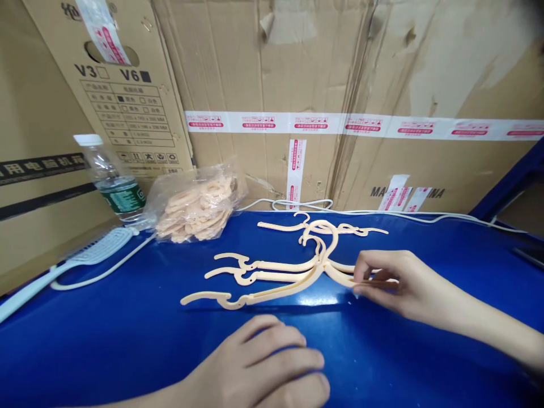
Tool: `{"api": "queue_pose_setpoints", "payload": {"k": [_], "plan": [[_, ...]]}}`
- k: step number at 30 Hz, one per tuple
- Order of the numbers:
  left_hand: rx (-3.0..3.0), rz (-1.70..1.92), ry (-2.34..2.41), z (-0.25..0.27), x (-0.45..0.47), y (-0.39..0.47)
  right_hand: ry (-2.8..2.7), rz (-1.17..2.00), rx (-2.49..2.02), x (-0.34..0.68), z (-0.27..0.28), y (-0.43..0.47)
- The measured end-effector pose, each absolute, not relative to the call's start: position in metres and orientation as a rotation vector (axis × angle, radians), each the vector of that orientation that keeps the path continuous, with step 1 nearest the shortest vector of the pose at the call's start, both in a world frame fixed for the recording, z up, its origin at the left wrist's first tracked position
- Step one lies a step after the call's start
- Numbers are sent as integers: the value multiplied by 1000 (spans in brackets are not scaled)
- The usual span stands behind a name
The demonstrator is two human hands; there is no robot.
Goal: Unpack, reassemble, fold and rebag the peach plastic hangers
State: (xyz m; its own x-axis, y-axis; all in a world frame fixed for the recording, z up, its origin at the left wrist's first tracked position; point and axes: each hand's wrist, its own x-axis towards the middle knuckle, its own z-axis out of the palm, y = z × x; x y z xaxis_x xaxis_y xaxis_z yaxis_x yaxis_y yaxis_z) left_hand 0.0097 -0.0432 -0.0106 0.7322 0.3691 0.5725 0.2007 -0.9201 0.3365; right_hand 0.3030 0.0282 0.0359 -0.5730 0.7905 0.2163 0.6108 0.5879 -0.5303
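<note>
My right hand [393, 283] pinches the right arm of a cream plastic clothes hanger [280, 290], which it holds in front of the other hangers. That hanger's hook curves up at the middle, and its left arm ends in a curled, jointed tip. Close behind it lie more cream hangers [287, 265] of the same shape, partly hidden by it. Farther back another hanger [280, 226] rests on the blue table [170, 340]. My left hand [272, 362] lies near the front edge of view, palm down with fingers loosely bent and apart, touching no hanger.
A clear bag [195, 207] of cream plastic parts sits at the back left. Beside it stand a water bottle [114, 181] and a pale blue hairbrush [93, 249]. A white cable [382, 213] runs along the back, below cardboard boxes [255, 68]. A dark object [529, 258] lies at far right.
</note>
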Motion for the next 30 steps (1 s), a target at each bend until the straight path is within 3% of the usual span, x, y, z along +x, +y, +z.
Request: {"api": "queue_pose_setpoints", "payload": {"k": [10, 30], "plan": [[2811, 447, 1034, 14, 9, -50, -2699, 290, -1056, 310, 37, 36], [2578, 507, 1154, 13, 9, -43, -2742, 26, -1166, 315, 41, 38]]}}
